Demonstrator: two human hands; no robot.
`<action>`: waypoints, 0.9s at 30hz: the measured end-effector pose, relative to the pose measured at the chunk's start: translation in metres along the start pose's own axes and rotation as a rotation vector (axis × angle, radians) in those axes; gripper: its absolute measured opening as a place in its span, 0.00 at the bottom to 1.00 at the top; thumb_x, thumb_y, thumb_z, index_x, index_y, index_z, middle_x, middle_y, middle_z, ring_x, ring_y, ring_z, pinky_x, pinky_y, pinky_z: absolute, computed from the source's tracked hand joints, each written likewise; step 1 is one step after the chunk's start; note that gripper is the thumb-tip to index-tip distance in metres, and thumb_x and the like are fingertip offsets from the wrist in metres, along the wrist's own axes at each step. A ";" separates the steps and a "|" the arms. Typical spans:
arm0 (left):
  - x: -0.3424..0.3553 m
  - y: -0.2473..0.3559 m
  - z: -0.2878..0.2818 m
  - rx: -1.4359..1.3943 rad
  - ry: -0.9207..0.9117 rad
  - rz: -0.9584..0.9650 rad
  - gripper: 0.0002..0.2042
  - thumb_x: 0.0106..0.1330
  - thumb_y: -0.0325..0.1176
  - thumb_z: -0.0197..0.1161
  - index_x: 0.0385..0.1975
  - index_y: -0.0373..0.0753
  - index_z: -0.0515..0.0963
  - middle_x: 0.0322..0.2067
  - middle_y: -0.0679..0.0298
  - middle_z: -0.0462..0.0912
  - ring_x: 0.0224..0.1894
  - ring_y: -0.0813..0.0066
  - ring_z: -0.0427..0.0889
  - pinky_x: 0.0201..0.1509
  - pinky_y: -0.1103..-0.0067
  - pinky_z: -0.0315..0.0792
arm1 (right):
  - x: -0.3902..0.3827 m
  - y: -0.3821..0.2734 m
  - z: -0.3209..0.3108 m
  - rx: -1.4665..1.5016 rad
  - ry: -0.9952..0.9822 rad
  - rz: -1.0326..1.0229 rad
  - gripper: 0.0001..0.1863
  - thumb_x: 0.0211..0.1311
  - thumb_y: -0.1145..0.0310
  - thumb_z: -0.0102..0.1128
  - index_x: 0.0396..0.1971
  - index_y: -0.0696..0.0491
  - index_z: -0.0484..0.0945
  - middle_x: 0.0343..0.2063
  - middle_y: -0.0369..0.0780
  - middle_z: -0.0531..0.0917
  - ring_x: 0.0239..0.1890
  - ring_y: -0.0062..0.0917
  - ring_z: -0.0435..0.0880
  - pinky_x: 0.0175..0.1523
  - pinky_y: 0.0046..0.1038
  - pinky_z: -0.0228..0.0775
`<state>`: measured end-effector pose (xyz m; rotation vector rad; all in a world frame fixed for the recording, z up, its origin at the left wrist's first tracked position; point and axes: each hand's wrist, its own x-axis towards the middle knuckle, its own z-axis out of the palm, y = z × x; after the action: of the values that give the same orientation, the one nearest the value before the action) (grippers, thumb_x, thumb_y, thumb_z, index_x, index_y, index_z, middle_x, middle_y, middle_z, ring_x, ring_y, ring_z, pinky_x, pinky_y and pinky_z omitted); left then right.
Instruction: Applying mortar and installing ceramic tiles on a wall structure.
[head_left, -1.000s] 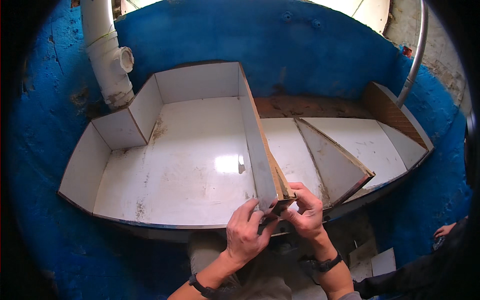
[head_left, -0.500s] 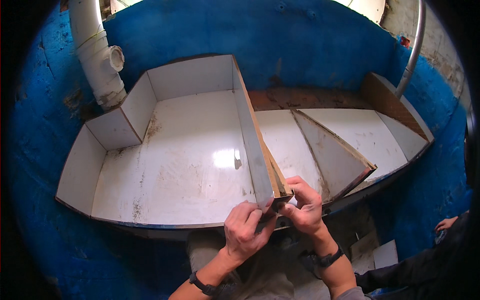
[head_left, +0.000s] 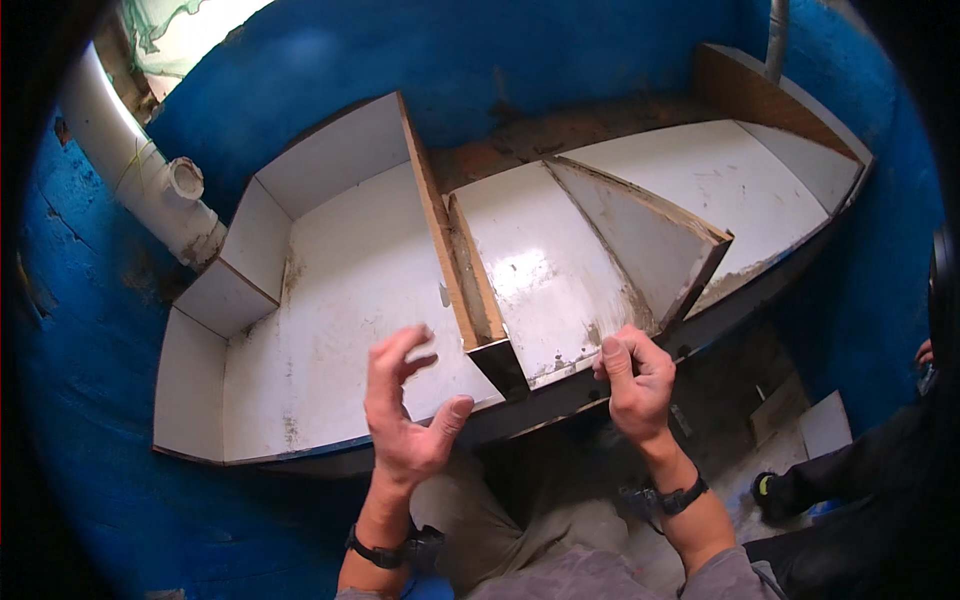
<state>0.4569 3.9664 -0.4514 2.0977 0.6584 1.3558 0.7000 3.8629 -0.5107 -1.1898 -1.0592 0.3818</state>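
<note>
**Hands off the divider, shelf sits in the blue corner**

The big white laminated shelf unit (head_left: 330, 330) fills the blue-painted corner (head_left: 330, 60), its curved front edge toward the person, so both hands can get at the open end from below. Standing up out of it, just above and between the two hands, is the upright divider panel (head_left: 450, 250), brown raw edge facing us, splitting the wide left bay from the wedge-shaped right bays. To the far left of the left hand, a white drain pipe (head_left: 165, 195) drops down the wall, and the shelf is notched around it. Now the hands: the left hand (head_left: 410, 415) hovers spread and empty, fingers curled, just left of the divider's front end, touching nothing. The right hand (head_left: 635, 385) is bunched loosely at the shelf's dark front rim; whether it pinches anything I cannot tell.
</note>
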 end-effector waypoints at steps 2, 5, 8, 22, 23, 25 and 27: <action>0.020 0.013 -0.006 0.105 -0.032 0.135 0.38 0.61 0.51 0.78 0.66 0.36 0.73 0.65 0.49 0.71 0.58 0.60 0.78 0.57 0.68 0.79 | -0.016 0.002 0.003 0.004 0.059 0.018 0.10 0.75 0.73 0.60 0.30 0.59 0.76 0.25 0.36 0.78 0.26 0.18 0.76 0.33 0.24 0.70; 0.047 0.038 -0.008 0.210 -0.101 0.213 0.38 0.57 0.48 0.81 0.65 0.36 0.75 0.67 0.50 0.70 0.55 0.62 0.79 0.52 0.69 0.80 | -0.038 0.006 0.017 0.057 0.107 0.144 0.04 0.72 0.74 0.64 0.37 0.59 0.81 0.29 0.38 0.83 0.28 0.16 0.80 0.35 0.21 0.72; 0.065 0.056 -0.001 0.329 -0.162 0.297 0.35 0.53 0.41 0.84 0.61 0.35 0.79 0.66 0.51 0.73 0.49 0.64 0.82 0.47 0.71 0.80 | -0.050 0.012 0.027 0.118 -0.060 0.393 0.11 0.70 0.67 0.70 0.34 0.61 0.86 0.22 0.37 0.86 0.22 0.16 0.82 0.29 0.22 0.73; 0.078 0.053 0.014 0.432 -0.300 0.381 0.20 0.55 0.32 0.82 0.46 0.32 0.86 0.44 0.53 0.86 0.40 0.70 0.86 0.36 0.79 0.84 | -0.058 0.053 0.067 0.520 -0.172 0.625 0.20 0.69 0.56 0.73 0.39 0.62 0.86 0.26 0.39 0.88 0.25 0.20 0.85 0.30 0.23 0.78; 0.078 0.053 0.014 0.428 -0.301 0.394 0.20 0.56 0.32 0.82 0.46 0.32 0.86 0.44 0.52 0.86 0.39 0.70 0.86 0.37 0.79 0.84 | -0.058 0.055 0.068 0.522 -0.172 0.626 0.20 0.69 0.56 0.73 0.39 0.62 0.86 0.26 0.39 0.88 0.25 0.20 0.85 0.30 0.23 0.78; 0.077 0.052 0.016 0.425 -0.304 0.407 0.20 0.56 0.32 0.82 0.46 0.31 0.86 0.44 0.52 0.86 0.39 0.70 0.87 0.37 0.78 0.85 | -0.060 0.058 0.069 0.604 -0.178 0.599 0.20 0.70 0.57 0.72 0.42 0.62 0.85 0.28 0.40 0.88 0.27 0.21 0.85 0.31 0.23 0.78; 0.074 0.052 0.019 0.330 -0.249 0.323 0.20 0.49 0.26 0.83 0.42 0.31 0.85 0.40 0.54 0.86 0.37 0.61 0.84 0.39 0.71 0.79 | -0.060 0.061 0.070 0.584 -0.195 0.617 0.19 0.71 0.57 0.70 0.46 0.60 0.86 0.30 0.40 0.88 0.28 0.20 0.86 0.33 0.22 0.78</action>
<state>0.5070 3.9741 -0.3747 2.6783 0.4773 1.1760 0.6288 3.8815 -0.5936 -0.9288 -0.6434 1.2202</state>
